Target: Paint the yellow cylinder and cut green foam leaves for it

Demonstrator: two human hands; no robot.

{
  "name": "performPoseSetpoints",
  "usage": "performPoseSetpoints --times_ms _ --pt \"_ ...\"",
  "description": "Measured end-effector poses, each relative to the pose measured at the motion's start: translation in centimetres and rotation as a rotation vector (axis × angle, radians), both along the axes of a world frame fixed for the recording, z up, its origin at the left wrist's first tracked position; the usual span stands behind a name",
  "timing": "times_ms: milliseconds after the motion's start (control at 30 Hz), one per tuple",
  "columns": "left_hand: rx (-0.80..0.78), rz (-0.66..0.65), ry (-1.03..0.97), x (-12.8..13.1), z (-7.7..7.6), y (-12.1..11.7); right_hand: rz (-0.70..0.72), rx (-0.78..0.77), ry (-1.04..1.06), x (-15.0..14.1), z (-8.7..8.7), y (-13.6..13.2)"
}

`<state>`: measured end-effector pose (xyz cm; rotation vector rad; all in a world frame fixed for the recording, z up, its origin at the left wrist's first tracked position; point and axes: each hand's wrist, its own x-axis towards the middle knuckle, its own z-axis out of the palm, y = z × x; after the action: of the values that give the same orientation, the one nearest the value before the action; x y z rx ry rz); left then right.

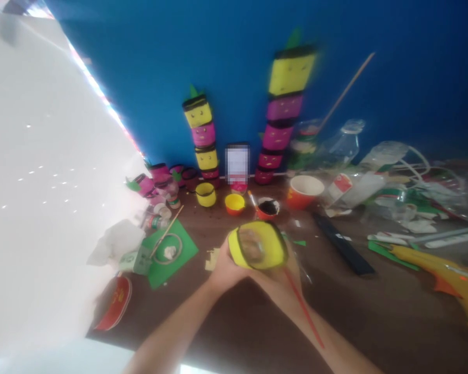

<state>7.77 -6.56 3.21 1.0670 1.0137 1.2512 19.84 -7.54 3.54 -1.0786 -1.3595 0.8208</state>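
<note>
Both hands hold a yellow-painted cup with black rims, blurred by motion, above the middle of the table. My left hand is closed round its left side. On the other side my right hand grips it, with a thin red paintbrush handle slanting down from the fingers along the forearm. The brush's tip is hidden. Just beyond stand a small pot of yellow paint, a pot of black paint with a brush beside it, and another yellow cup.
Two stacked yellow-and-magenta face towers lean against the blue wall. A red paper cup, a black strip, a yellow glue gun and clear plastic bottles are to the right. Green paper lies left, near a red bowl.
</note>
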Motion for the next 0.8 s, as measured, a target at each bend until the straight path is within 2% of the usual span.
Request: performPoseSetpoints --times_ms 167,400,667,800 --pt "-0.022 0.051 -0.001 0.3 0.9 -0.2 0.057 -0.057 0.085 -0.6 0.0 -0.3" --pt "-0.073 0.198 -0.052 0.8 0.9 -0.3 0.074 -0.174 0.208 -1.3 0.7 -0.9" --pt "-0.098 0.143 -0.046 1.0 0.9 -0.3 0.14 -0.247 0.302 -1.5 0.8 -0.9" --pt "-0.111 0.131 -0.023 0.9 0.8 -0.3 0.104 -0.247 0.273 -1.5 0.8 -0.9"
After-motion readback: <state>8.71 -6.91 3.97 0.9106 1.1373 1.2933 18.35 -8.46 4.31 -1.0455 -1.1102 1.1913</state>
